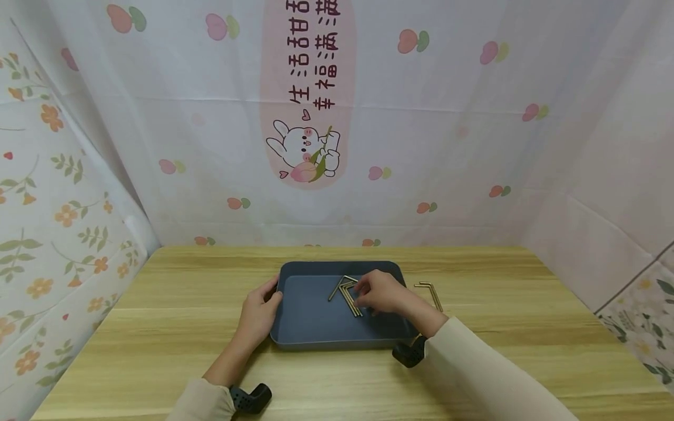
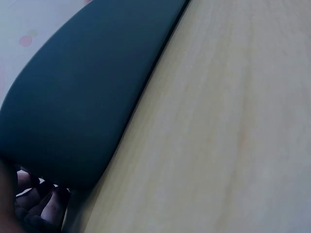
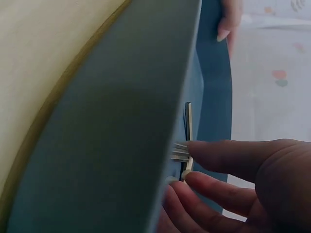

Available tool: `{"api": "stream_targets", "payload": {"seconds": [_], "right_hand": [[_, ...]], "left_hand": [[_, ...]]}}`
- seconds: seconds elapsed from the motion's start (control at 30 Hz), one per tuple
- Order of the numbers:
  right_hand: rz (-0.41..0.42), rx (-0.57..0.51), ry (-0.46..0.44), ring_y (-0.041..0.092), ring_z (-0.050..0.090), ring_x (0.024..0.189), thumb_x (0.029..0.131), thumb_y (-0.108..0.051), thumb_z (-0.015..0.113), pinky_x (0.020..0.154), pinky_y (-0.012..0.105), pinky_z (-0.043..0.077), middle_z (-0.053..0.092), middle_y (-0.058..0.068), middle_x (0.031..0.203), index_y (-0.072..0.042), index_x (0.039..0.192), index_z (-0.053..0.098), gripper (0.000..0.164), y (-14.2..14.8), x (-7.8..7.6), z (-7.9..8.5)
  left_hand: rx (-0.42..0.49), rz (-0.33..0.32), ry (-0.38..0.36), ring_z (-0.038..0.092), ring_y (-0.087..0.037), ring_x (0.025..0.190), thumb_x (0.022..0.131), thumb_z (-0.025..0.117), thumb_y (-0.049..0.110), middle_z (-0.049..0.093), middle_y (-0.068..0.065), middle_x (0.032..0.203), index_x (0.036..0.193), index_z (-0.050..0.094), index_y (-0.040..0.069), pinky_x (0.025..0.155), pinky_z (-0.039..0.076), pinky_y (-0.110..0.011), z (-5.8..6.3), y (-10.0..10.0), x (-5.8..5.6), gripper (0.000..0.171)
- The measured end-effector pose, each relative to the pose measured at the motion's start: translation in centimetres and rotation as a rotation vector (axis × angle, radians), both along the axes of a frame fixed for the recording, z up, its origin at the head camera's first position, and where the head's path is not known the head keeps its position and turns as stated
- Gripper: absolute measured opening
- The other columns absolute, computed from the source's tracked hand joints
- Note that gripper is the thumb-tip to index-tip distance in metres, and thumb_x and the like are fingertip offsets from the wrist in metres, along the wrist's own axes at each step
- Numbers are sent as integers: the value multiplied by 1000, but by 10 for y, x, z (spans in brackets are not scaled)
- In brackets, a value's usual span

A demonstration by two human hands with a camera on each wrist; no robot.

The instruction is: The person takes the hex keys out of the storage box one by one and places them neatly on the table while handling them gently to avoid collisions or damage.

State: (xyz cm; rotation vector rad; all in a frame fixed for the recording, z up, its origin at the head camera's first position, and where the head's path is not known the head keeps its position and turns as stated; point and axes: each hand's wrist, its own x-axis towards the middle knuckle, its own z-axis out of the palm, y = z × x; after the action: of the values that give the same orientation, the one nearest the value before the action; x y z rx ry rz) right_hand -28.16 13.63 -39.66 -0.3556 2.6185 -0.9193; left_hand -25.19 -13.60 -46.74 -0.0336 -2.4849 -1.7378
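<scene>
A dark blue-grey rectangular tray [image 1: 310, 324] sits on the table, several brass-coloured hex keys [image 1: 350, 301] lying inside it. My left hand [image 1: 259, 316] grips the tray's left wall, thumb at the rim and fingers around the outside. My right hand [image 1: 380, 292] reaches over the tray's right part. In the right wrist view, its thumb and index fingertip pinch an L-shaped hex key [image 3: 189, 121], with other keys close beside it. The tray's outer wall [image 2: 92, 92] fills much of the left wrist view, where fingers curl at its corner.
Further L-shaped hex keys [image 1: 433, 292] lie on the wooden table [image 1: 174, 327] just right of the tray, partly behind the right forearm. A patterned white curtain [image 1: 447, 146] hangs along the table's back edge, and flowered cloth [image 1: 58, 234] hangs at the left.
</scene>
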Motion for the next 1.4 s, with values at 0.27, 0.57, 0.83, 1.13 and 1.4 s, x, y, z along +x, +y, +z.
{"api": "stream_targets", "payload": {"seconds": [0.27, 0.57, 0.83, 1.13, 1.4], "right_hand": [[-26, 59, 0, 18, 66, 62, 92, -7, 70, 59, 31, 57, 70, 9, 102, -1, 121, 70, 29, -16, -7, 1], [-57, 145, 136, 14, 58, 56, 88, -1, 69, 59, 28, 48, 66, 4, 75, -3, 109, 71, 22, -28, -7, -8], [-75, 207, 161, 15, 55, 63, 87, 4, 62, 56, 27, 41, 71, 3, 87, -9, 101, 75, 23, -31, -8, -7], [-87, 133, 154, 15, 56, 66, 85, 4, 65, 57, 26, 42, 71, 5, 88, -7, 98, 76, 21, -26, -8, -11], [-123, 0, 80, 14, 56, 56, 87, 3, 69, 53, 26, 48, 68, 6, 81, -2, 107, 72, 21, -13, -5, -10]], "left_hand": [[-5, 13, 1, 44, -31, 146, 103, 48, 11, 48, -17, 154, 151, 45, 2, 115, 42, -50, 2, -1, -1, 49], [-4, 11, 12, 44, -31, 145, 103, 49, 11, 49, -17, 154, 151, 46, 2, 114, 43, -50, 2, -1, -3, 49], [-4, 17, 5, 45, -31, 144, 102, 49, 11, 50, -17, 153, 151, 47, 3, 114, 44, -51, 4, 0, -3, 49], [-3, 25, 6, 46, -31, 144, 102, 50, 11, 51, -17, 152, 150, 48, 3, 112, 45, -50, 2, 1, -3, 48], [5, 28, 5, 48, -30, 143, 102, 50, 10, 51, -16, 152, 149, 48, 3, 111, 45, -49, 0, 1, -3, 48]]}}
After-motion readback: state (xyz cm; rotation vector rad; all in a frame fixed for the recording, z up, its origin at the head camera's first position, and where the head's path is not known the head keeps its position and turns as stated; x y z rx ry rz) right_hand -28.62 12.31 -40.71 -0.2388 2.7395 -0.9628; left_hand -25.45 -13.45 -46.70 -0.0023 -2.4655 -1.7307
